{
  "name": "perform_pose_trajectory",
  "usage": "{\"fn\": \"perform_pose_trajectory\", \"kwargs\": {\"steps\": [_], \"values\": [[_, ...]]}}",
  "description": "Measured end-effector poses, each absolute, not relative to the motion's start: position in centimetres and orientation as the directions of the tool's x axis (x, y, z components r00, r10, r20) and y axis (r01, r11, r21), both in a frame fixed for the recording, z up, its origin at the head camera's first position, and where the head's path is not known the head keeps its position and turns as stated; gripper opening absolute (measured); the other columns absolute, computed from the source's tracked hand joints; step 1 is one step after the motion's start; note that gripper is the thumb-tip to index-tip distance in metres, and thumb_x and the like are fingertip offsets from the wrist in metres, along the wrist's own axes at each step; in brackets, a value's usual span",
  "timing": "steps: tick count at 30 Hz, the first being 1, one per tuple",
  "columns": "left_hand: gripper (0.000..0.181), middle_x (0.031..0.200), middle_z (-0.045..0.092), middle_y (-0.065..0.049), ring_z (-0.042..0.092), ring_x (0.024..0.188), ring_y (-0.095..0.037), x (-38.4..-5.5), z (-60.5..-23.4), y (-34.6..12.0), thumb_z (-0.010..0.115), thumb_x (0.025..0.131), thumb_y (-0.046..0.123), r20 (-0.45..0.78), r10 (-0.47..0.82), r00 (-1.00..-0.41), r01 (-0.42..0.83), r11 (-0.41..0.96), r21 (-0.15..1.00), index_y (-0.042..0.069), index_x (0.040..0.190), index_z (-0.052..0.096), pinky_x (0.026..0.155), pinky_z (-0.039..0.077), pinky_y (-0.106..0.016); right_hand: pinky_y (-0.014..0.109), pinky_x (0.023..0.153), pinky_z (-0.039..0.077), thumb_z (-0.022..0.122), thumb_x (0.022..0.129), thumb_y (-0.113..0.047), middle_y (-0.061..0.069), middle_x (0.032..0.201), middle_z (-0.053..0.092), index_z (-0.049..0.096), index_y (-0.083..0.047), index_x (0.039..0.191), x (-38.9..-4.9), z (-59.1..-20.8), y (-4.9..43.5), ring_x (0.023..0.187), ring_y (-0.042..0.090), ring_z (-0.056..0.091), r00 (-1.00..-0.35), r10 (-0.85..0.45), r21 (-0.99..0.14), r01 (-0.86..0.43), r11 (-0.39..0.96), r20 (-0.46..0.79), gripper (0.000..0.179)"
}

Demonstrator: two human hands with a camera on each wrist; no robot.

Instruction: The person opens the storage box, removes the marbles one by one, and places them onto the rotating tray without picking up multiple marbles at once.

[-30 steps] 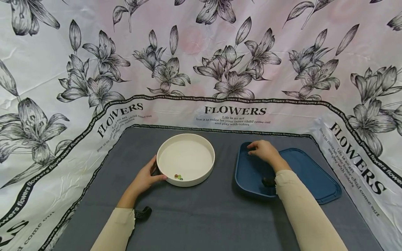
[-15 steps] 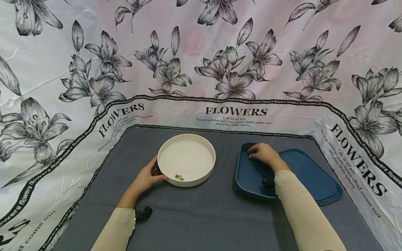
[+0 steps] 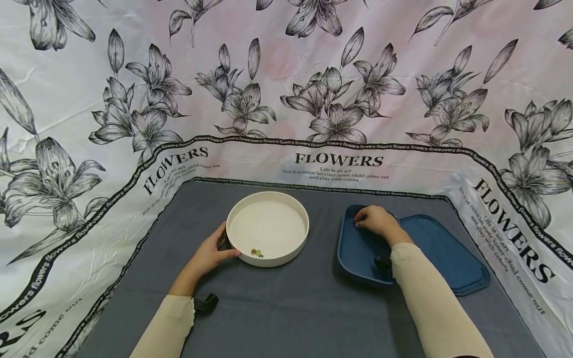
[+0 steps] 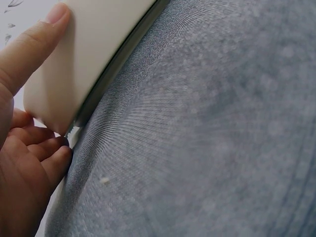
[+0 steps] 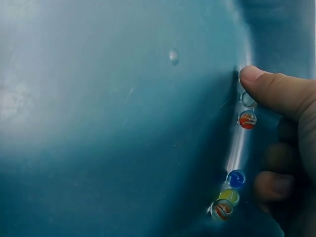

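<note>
My left hand [image 3: 207,254] grips the side of a round cream dish [image 3: 268,223], thumb [image 4: 47,34] against its outer wall and fingers curled at its lower edge. A few small marbles [image 3: 257,253] lie at the dish's near side. My right hand [image 3: 378,223] reaches down into a blue rectangular box [image 3: 351,258]. In the right wrist view its thumb [image 5: 266,86] points into the box's corner groove, right at a clear marble [image 5: 249,100]; the index fingertip is hidden and I cannot tell whether it pinches one. A red-orange marble [image 5: 247,119] and a blue marble [image 5: 236,178] lie along the groove.
A blue lid-like tray [image 3: 443,253] lies right of the box, partly behind the right sleeve [image 3: 429,293]. Grey cloth [image 3: 286,313] covers the table. A white flower-printed sheet [image 3: 277,99] rises behind. Yellow [image 5: 229,196] and red-striped [image 5: 221,210] marbles sit lower in the groove.
My right hand's fingertips have drawn closer together and sunk slightly lower in the box. The whole view has shifted a little; my left hand keeps its grip on the dish.
</note>
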State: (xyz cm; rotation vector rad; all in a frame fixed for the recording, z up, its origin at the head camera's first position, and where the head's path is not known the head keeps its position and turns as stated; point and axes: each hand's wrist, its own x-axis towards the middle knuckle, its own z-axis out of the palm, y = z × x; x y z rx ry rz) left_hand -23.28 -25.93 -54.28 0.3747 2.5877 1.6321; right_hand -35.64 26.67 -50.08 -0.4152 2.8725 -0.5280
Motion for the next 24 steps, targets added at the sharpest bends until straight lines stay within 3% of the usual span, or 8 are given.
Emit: {"fn": "perform_pose_trajectory", "kwargs": {"steps": [11, 24], "values": [[0.118, 0.17, 0.017, -0.017, 0.024, 0.155, -0.036, -23.4, -54.1, -25.8, 0.089, 0.081, 0.031, 0.066, 0.226, -0.972, 0.159, 0.423, 0.892, 0.007, 0.166, 0.01, 0.124, 0.028, -0.052, 0.048, 0.085, 0.056, 0.074, 0.096, -0.026, 0.009, 0.114, 0.074, 0.078, -0.014, 0.112, -35.5, -49.9, 26.8, 0.099, 0.024, 0.067, -0.929, -0.337, -0.375, -0.261, 0.89, -0.152, 0.02], [0.118, 0.17, 0.016, -0.017, 0.024, 0.155, -0.037, -23.4, -54.2, -25.8, 0.089, 0.082, 0.031, 0.062, 0.222, -0.973, 0.155, 0.435, 0.887, 0.007, 0.166, 0.01, 0.123, 0.028, -0.052, 0.046, 0.086, 0.057, 0.072, 0.097, -0.025, 0.007, 0.116, 0.074, 0.079, -0.016, 0.113, -34.3, -48.2, 26.1, 0.099, 0.021, 0.068, -0.915, -0.387, -0.431, -0.306, 0.849, -0.113, 0.019]]}}
